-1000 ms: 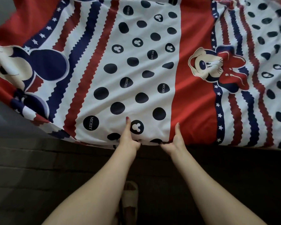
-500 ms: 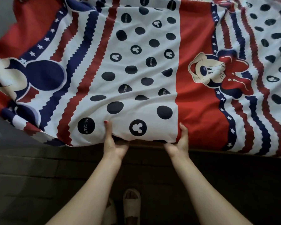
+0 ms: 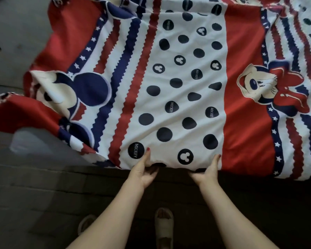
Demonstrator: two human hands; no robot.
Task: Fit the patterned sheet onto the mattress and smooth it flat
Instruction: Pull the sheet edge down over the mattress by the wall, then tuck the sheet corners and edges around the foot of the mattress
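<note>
The patterned sheet [image 3: 180,90], red, white and navy with dots, zigzag stripes and cartoon mouse prints, spreads away from me across the bed. My left hand [image 3: 144,169] grips its near hem beside a "MICKEY" dot, thumb on top, fingers under. A forearm's width to the right, my right hand [image 3: 207,172] holds the same hem at the border of the white and red bands. The hem is lifted between the two hands. The mattress is hidden beneath the cloth. At the left the sheet [image 3: 48,97] billows and folds loosely.
The dark side of the bed base [image 3: 258,191] runs below the hem. Grey floor [image 3: 16,42] lies to the left. My sandalled feet [image 3: 163,225] stand on dark floor close to the bed.
Both hands have moved apart along the hem and lifted it. The sheet has spread and flattened in the middle, while its left part has dropped and billowed.
</note>
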